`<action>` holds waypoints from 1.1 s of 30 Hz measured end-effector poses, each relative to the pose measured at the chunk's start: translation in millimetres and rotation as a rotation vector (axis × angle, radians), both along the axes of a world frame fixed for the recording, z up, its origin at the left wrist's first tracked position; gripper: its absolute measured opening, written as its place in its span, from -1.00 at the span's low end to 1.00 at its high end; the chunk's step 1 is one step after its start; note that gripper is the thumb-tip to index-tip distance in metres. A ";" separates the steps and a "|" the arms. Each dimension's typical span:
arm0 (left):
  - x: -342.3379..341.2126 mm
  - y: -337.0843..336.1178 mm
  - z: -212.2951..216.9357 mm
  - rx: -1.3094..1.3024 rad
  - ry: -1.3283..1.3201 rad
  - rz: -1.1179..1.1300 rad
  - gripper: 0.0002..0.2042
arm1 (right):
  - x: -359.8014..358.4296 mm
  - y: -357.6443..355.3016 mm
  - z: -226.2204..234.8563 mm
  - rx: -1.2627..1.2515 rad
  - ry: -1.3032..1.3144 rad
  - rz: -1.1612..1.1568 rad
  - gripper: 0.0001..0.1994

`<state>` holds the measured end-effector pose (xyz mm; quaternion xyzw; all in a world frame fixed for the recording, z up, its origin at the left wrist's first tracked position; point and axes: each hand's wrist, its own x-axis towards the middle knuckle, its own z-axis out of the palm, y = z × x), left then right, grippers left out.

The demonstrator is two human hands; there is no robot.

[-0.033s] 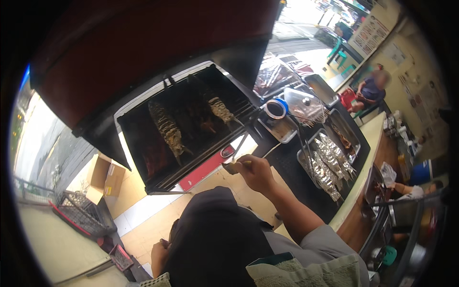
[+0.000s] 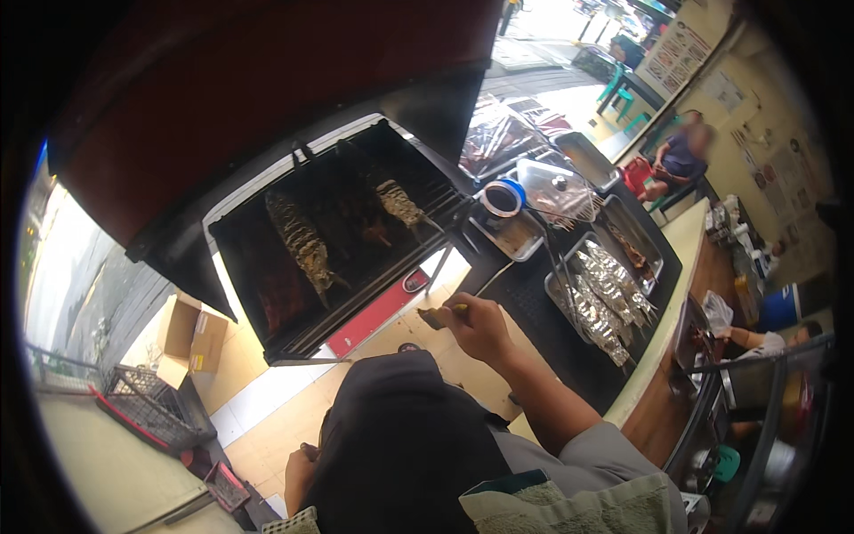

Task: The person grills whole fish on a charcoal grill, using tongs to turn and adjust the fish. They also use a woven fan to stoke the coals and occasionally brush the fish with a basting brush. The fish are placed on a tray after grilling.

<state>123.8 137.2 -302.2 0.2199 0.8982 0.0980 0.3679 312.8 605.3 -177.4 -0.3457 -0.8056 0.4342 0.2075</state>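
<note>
My right hand is closed round a small brush with a yellow handle, held in front of the grill and apart from it. Low at the left, my left hand is curled, and a dark bit of something shows at its fingers; my body hides the rest. On the open grill lie a foil-wrapped fish with its tail toward me and a second wrapped fish farther right. Between them is a browned piece, too dark to name.
Right of the grill, a tray holds several foil-wrapped fish. Near it are a metal tray, a blue-rimmed container and a lidded tray. A cardboard box and a crate stand left. A person sits far right.
The whole scene has shifted slightly left in view. My right hand still holds the brush, whose head is turned a little differently. The fish on the grill stay in place.
</note>
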 end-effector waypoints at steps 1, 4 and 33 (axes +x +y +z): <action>0.1 13.9 -7.3 0.028 -0.050 -0.037 -0.72 | 21.0 -6.1 -12.6 -0.015 -0.058 -0.066 -0.75; -6.2 45.3 -17.2 0.114 -0.090 -0.063 -0.71 | 77.1 -24.5 -52.7 -0.064 -0.209 -0.222 -0.69; 44.1 16.2 221.4 0.773 0.715 0.983 -0.55 | 229.3 230.0 -180.1 0.318 -0.460 -0.663 -0.54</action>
